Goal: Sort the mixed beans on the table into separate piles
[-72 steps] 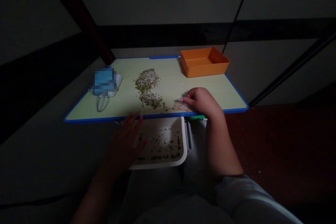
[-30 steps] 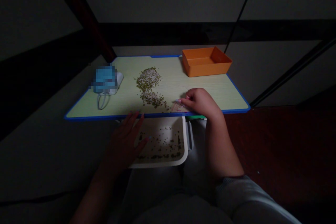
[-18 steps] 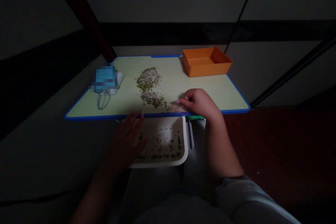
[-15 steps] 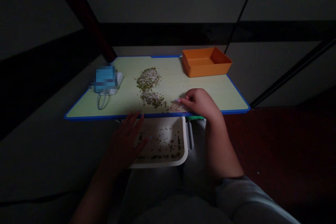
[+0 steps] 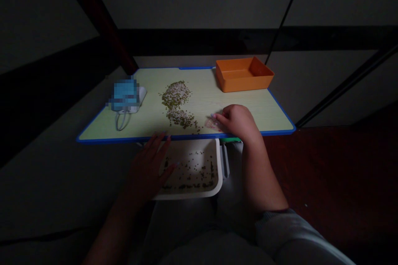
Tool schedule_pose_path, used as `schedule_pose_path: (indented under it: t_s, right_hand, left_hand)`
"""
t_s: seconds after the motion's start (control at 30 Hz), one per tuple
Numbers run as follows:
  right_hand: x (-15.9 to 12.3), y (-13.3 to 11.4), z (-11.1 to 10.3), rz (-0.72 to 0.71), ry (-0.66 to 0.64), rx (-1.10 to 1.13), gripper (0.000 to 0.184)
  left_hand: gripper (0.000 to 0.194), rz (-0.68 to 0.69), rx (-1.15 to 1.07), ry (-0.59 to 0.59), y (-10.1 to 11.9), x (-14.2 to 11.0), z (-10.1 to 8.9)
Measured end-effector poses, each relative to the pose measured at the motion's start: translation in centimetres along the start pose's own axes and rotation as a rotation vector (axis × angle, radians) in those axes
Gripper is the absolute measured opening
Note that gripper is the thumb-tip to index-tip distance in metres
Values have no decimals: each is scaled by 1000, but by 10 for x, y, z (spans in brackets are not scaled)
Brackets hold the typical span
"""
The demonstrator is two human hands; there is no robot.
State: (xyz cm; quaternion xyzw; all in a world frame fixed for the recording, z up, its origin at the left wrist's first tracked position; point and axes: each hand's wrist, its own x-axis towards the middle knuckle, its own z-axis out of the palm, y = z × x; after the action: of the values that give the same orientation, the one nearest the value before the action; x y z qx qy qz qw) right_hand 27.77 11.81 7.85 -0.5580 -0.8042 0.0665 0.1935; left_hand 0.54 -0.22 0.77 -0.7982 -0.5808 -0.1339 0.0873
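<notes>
My right hand [image 5: 239, 120] is closed, thumb to the left, near the table's front edge. Under and beside its thumb is a thin see-through piece with pink print [image 5: 212, 124]; its exact kind is unclear. Left of it, small greenish grains mixed with paler ones form a larger heap [image 5: 175, 94] and a smaller one [image 5: 180, 118], with a few strays toward my right hand. My left hand [image 5: 151, 161] is open, fingers spread at the table's front edge, over the left part of a white tub [image 5: 220, 174]. Dark grains are scattered inside the tub.
An orange bin [image 5: 245, 84] stands at the table's back right. At the left is a pale device with a blurred blue top [image 5: 125, 95] and a looped cord. The pale table [image 5: 202, 80] has a blue rim. Something green [image 5: 230, 139] shows beneath its front edge.
My right hand and the printed see-through piece shifted slightly left, then back right. My left hand stays in place. Both grain heaps look the same.
</notes>
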Motion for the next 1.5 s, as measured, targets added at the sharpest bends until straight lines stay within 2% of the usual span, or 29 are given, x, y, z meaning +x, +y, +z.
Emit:
schedule_pose_path:
  t_s: [0.13, 0.33, 0.53, 1.03, 1.5]
  right_hand:
    - [1, 3, 1, 57, 17, 23, 44]
    - [-1, 2, 2, -27, 14, 125, 42]
    - [-1, -7, 5, -67, -3, 98, 44]
    - [2, -4, 2, 109, 10, -49, 44]
    - [2, -12, 0, 35, 31, -18, 40]
  left_hand:
    - [73, 2, 7, -11, 0, 0, -1]
    - [74, 1, 3, -19, -1, 0, 0]
    - [75, 11, 15, -2, -2, 0, 1]
    - [76, -15, 49, 13, -4, -4, 1]
    - [77, 26, 11, 28, -7, -2, -2]
